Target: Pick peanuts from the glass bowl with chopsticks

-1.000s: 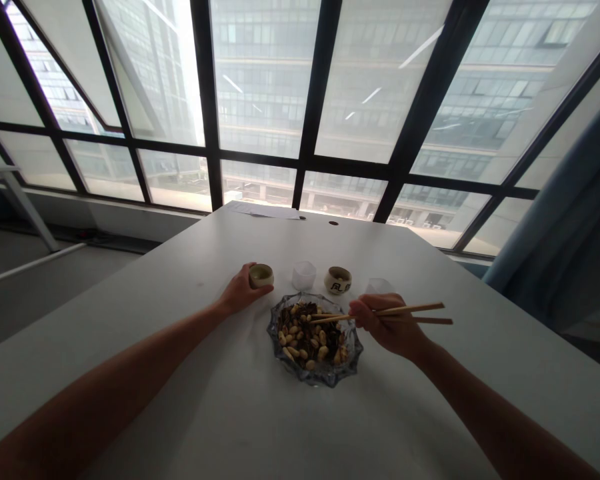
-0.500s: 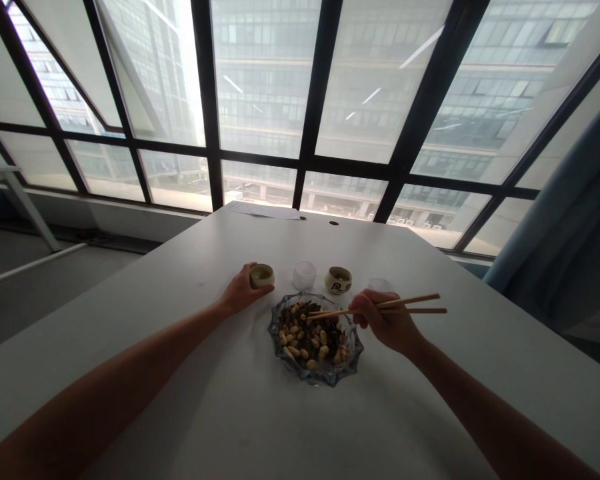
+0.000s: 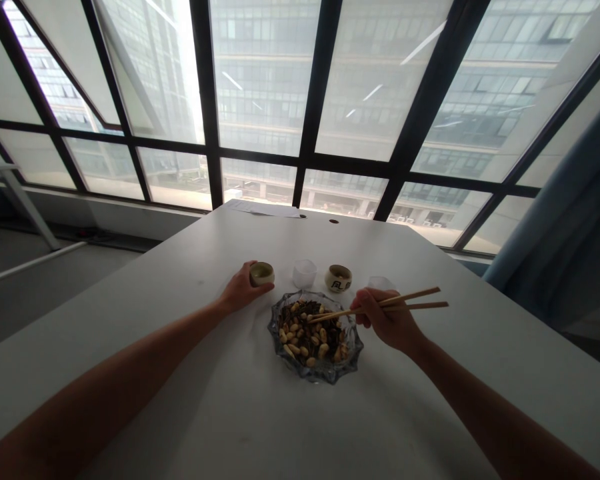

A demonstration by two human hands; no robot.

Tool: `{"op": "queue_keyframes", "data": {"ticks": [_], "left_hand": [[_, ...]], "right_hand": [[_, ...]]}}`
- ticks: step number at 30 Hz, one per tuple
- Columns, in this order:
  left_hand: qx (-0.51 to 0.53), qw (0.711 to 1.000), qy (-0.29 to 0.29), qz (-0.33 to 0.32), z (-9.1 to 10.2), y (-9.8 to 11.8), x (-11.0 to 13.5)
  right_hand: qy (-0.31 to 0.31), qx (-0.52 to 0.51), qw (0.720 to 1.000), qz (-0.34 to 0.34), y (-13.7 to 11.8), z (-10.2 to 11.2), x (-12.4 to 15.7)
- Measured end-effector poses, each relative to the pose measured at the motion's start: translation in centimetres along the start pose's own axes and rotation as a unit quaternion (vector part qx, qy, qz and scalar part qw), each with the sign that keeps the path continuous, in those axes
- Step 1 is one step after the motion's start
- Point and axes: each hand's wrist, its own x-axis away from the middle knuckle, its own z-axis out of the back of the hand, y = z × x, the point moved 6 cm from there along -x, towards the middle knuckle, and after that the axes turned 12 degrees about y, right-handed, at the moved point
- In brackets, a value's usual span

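Observation:
My left hand (image 3: 241, 288) is wrapped round the side of a small greenish teacup (image 3: 262, 274), which stands upright on the table. In my right hand (image 3: 387, 319) is a pair of wooden chopsticks (image 3: 414, 301). Their tips reach into a scalloped glass bowl (image 3: 320, 373), at the heap of peanuts (image 3: 293, 335) and thin dark pieces that look like sunflower seeds or dried tea. Whether the tips pinch anything is too small to tell. Behind the bowl stand a translucent plastic cup (image 3: 305, 274) and a cream teacup (image 3: 339, 279) with dark characters.
A second clear plastic cup (image 3: 381, 283) is partly hidden behind my right hand. Paper sheets (image 3: 265, 209) lie at the far end of the white table (image 3: 200, 400), near two round holes. Windows rise beyond it, and a blue curtain (image 3: 560, 233) hangs on the right.
The chopsticks have shifted slightly in my right hand, their tips a little lower among the peanuts and dark pieces. My left hand stays on the teacup.

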Motion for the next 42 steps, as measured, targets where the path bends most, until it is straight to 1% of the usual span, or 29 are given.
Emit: {"op": "queue_keyframes", "data": {"ticks": [4, 9, 12, 20, 25, 30, 33, 35, 37, 39, 42], "left_hand": [[-0.006, 1.000, 0.005, -0.007, 0.0, -0.1, 0.0], [-0.007, 1.000, 0.009, -0.010, 0.1, 0.1, 0.0], [-0.005, 1.000, 0.006, -0.011, 0.1, 0.1, 0.0], [-0.001, 1.000, 0.000, -0.010, 0.1, 0.1, 0.1], [0.000, 1.000, -0.001, -0.005, 0.0, 0.0, 0.0], [-0.002, 1.000, 0.002, -0.003, -0.1, -0.2, 0.0], [0.000, 1.000, 0.003, -0.005, 0.0, -0.1, 0.0], [0.004, 1.000, 0.004, -0.008, 0.0, -0.1, 0.0], [0.005, 1.000, 0.011, -0.020, 0.1, 0.1, 0.0], [0.005, 0.998, 0.025, -0.050, 0.3, 0.5, 0.0], [0.026, 0.992, 0.053, -0.112, 0.7, 1.2, 0.2]], "right_hand": [[0.010, -0.009, 1.000, -0.018, 0.5, 0.1, 0.0], [0.069, -0.048, 0.993, -0.079, 2.1, 0.6, -0.4], [0.094, -0.052, 0.990, -0.096, 2.6, 0.9, -0.7], [0.100, -0.045, 0.990, -0.084, 2.0, 0.8, -0.5], [0.105, -0.046, 0.990, -0.087, 2.1, 0.6, -0.5], [0.109, -0.045, 0.987, -0.105, 2.9, 0.7, -0.6], [0.119, -0.059, 0.982, -0.133, 4.2, 0.9, -0.7], [0.127, -0.082, 0.975, -0.161, 5.7, 0.9, -0.7], [0.141, -0.123, 0.962, -0.200, 7.5, 0.8, -0.6], [0.159, -0.184, 0.935, -0.259, 9.6, 0.7, -0.2], [0.146, -0.271, 0.888, -0.341, 11.8, 0.0, 0.6]]}}
